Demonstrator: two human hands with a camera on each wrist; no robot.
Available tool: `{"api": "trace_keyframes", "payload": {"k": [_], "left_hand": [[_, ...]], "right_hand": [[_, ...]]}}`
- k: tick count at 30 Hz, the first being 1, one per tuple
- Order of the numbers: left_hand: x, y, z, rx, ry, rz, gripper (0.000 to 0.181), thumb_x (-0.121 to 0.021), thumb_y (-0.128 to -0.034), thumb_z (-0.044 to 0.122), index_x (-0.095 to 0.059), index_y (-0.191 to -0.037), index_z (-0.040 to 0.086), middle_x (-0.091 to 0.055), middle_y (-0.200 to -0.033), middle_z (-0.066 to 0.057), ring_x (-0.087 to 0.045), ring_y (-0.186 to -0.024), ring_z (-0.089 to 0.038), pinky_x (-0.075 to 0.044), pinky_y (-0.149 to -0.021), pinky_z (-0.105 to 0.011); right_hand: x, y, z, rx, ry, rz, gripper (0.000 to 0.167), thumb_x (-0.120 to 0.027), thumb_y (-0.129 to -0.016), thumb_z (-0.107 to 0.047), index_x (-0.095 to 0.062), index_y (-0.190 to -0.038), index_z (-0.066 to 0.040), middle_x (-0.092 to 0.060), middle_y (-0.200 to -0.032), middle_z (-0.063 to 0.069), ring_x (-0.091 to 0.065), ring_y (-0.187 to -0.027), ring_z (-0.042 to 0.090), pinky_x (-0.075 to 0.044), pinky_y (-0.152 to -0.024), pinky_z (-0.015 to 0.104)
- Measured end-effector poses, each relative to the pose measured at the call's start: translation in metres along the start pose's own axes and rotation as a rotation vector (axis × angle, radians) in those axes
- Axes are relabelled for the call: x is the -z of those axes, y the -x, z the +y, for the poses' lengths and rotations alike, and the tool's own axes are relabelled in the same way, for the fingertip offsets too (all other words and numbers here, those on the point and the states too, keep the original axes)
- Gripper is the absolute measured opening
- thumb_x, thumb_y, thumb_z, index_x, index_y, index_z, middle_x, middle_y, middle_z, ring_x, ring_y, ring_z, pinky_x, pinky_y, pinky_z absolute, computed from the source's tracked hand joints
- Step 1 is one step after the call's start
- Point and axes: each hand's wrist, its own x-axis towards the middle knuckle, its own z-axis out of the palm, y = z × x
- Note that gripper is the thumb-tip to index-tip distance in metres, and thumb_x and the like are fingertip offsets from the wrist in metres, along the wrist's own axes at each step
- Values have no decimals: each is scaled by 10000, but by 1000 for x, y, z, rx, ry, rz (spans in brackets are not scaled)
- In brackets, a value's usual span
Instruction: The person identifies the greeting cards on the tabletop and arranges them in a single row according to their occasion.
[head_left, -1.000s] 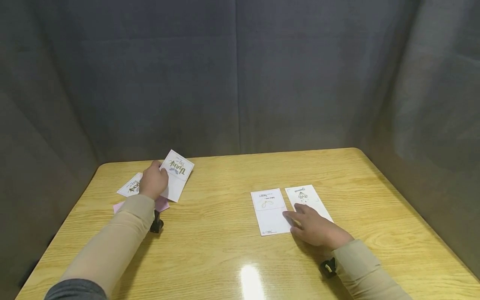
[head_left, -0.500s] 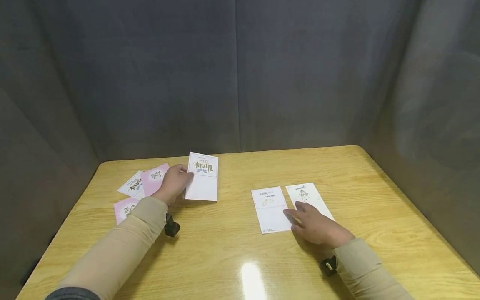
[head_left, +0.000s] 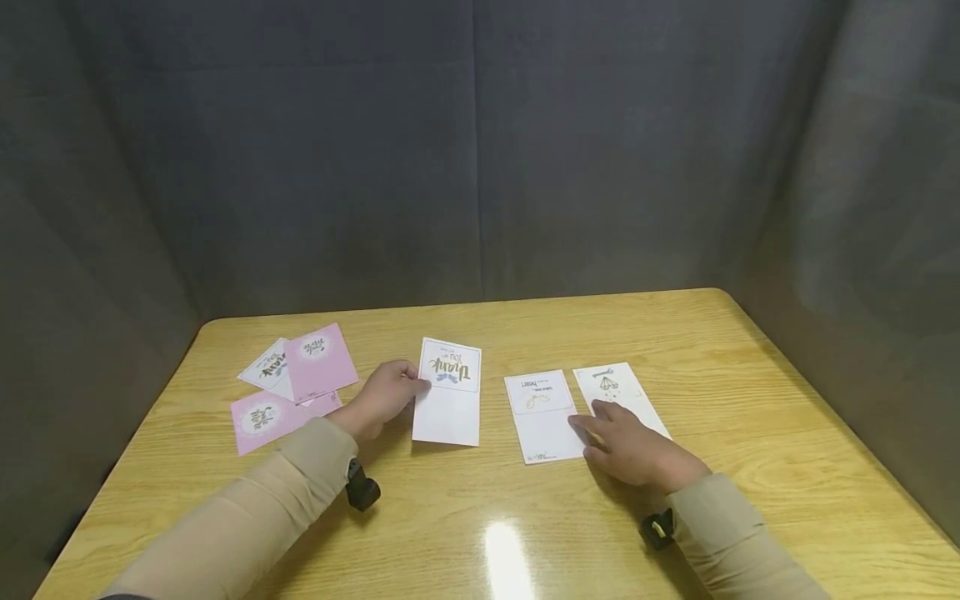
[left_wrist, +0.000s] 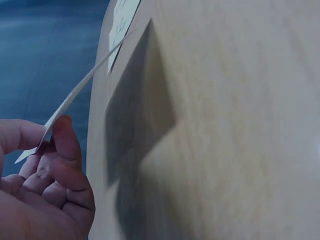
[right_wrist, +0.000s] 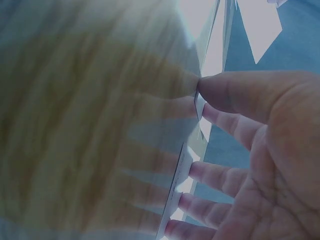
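My left hand [head_left: 386, 396] pinches a white "Thank You" card [head_left: 446, 415] by its left edge. The left wrist view shows this card [left_wrist: 75, 92] edge-on between thumb and fingers, tilted above the table with its shadow below. My right hand [head_left: 630, 450] rests with spread fingers on two white cards lying side by side. One is a card with "heart" lettering [head_left: 536, 421]; the other, a card with a diamond-like drawing [head_left: 615, 383], is partly hidden under the hand. In the right wrist view, the right thumb [right_wrist: 235, 90] and fingertips touch the card edges.
Towards the table's left, two pink cards [head_left: 322, 367] and another white "Thank You" card [head_left: 262, 371] lie overlapping. Grey curtains [head_left: 337, 167] enclose the back and sides of the wooden table [head_left: 420, 517].
From the pile at the left, my left hand has carried the white "Thank You" card rightward towards the middle, uncovering the pink cards. The right hand stays in place.
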Motion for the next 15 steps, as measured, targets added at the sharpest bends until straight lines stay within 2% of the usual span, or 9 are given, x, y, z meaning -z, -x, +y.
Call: {"api": "trace_keyframes", "payload": {"k": [3,8,12,15], "left_hand": [[-7,6,-1,4,7,-20,143,-600,-1010,100,-549,-892,36,-540,-808,-54,-491,-704,-186,-422,-651,-309],[-16,11,-5,25,13,-43,161,-616,-994,61,-532,-861,32,-604,-806,-76,-557,-676,-156,-499,-611,-262],[-21,13,-7,35,2,-41,195,-618,-982,18,-501,-826,24,-582,-712,-92,-542,-550,-133,-511,-531,-236],[-24,15,-7,40,-23,-63,217,-614,-984,9,-495,-802,18,-592,-668,-101,-551,-506,-129,-513,-501,-239]], "right_hand": [[1,0,-1,11,19,3,481,-608,-1019,-181,-539,-1453,16,-336,-1491,439,-327,-1385,606,-313,-1096,687],[1,0,-1,11,26,2,483,-613,-1019,-182,-540,-1452,17,-341,-1491,435,-332,-1384,602,-319,-1095,683],[1,1,0,12,18,8,486,-617,-1013,-177,-542,-1452,17,-340,-1487,440,-331,-1383,604,-317,-1096,685],[1,1,0,17,12,9,481,-614,-1015,-175,-545,-1449,18,-343,-1487,439,-332,-1386,601,-316,-1097,683]]}}
